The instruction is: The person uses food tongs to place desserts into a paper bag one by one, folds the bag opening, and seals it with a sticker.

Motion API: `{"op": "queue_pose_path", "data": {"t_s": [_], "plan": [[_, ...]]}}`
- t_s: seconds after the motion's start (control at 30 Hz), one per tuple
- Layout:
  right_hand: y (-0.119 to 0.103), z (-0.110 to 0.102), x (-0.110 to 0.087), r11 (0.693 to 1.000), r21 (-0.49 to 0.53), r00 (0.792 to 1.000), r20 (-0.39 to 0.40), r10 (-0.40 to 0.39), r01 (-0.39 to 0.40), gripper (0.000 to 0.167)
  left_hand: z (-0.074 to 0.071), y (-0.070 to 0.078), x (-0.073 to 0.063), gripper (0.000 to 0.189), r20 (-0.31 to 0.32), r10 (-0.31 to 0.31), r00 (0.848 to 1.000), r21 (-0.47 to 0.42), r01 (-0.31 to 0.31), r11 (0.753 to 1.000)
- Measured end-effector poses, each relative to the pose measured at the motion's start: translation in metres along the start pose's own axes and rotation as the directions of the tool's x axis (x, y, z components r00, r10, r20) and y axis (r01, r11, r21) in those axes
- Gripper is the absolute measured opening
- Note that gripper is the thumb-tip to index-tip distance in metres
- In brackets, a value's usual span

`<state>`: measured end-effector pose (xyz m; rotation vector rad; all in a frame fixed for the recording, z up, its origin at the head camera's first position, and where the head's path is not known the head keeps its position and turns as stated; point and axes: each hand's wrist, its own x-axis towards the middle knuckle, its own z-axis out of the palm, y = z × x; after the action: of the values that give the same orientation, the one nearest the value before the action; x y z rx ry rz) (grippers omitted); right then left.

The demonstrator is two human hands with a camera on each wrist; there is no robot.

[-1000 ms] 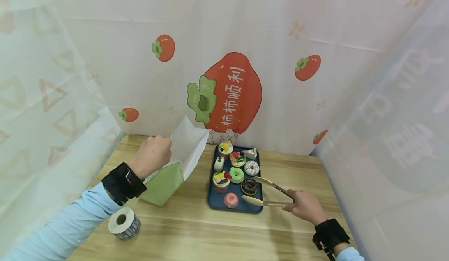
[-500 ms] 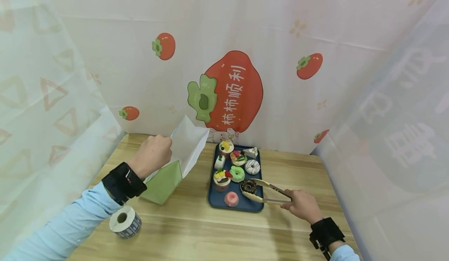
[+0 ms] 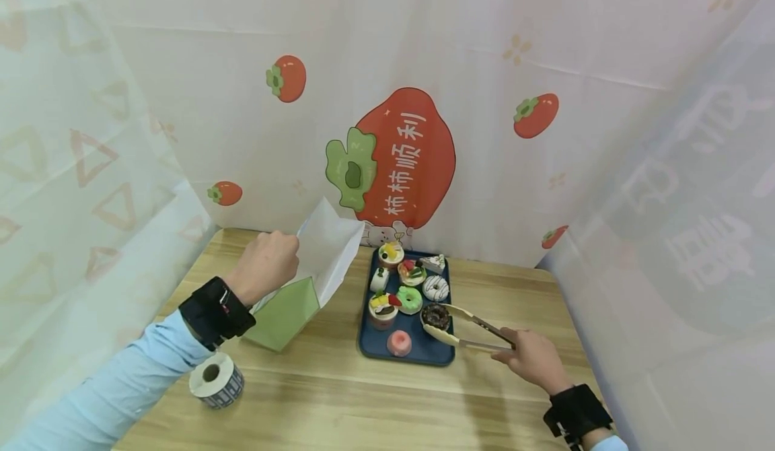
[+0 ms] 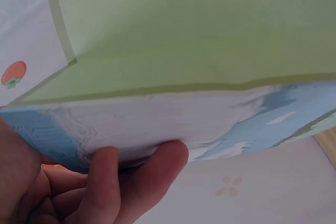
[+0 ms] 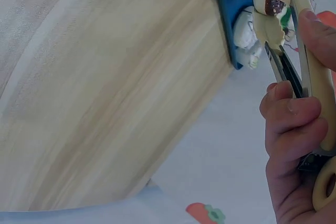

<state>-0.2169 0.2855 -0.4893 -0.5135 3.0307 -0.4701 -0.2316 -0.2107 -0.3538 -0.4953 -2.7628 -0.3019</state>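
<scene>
My left hand (image 3: 266, 266) grips a green paper bag (image 3: 284, 316) that leans with its white-lined mouth tilted up and right. In the left wrist view, curled fingers (image 4: 105, 182) hold the blue-and-white side of the bag. With my right hand (image 3: 533, 358) I hold metal tongs with cream tips (image 3: 445, 336). Those tips sit around a chocolate donut (image 3: 428, 317) at the right edge of a dark blue tray (image 3: 428, 355); whether it is lifted, I cannot tell. The right wrist view shows my thumb and fingers (image 5: 294, 124) wrapped round the tongs' handle.
Several pastries share the tray, among them a green donut (image 3: 418, 301), a white striped donut (image 3: 426, 288) and a pink cake (image 3: 399, 344). A roll of labels (image 3: 225, 390) stands at the table's front left. Printed curtains (image 3: 484, 188) enclose the table.
The tongs have narrowed from wide apart to touching the chocolate donut, which has shifted slightly right and back along with the right hand. My left hand and the bag have hardly moved.
</scene>
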Motion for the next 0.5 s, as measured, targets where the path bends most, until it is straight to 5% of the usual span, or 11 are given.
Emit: {"op": "queue_pose_path", "data": {"t_s": [0.27, 0.5], "plan": [[-0.004, -0.033, -0.01, 0.989, 0.149, 0.997, -0.076, -0.01, 0.021, 0.058, 0.001, -0.002, -0.001, 0.03, 0.008, 0.004, 1.0, -0.015, -0.004, 1.0], [-0.028, -0.063, -0.004, 0.949, 0.28, 0.978, -0.184, -0.099, 0.148, 0.054, -0.001, -0.002, 0.0, 0.03, 0.004, 0.008, 1.0, 0.004, -0.008, 1.0]]}}
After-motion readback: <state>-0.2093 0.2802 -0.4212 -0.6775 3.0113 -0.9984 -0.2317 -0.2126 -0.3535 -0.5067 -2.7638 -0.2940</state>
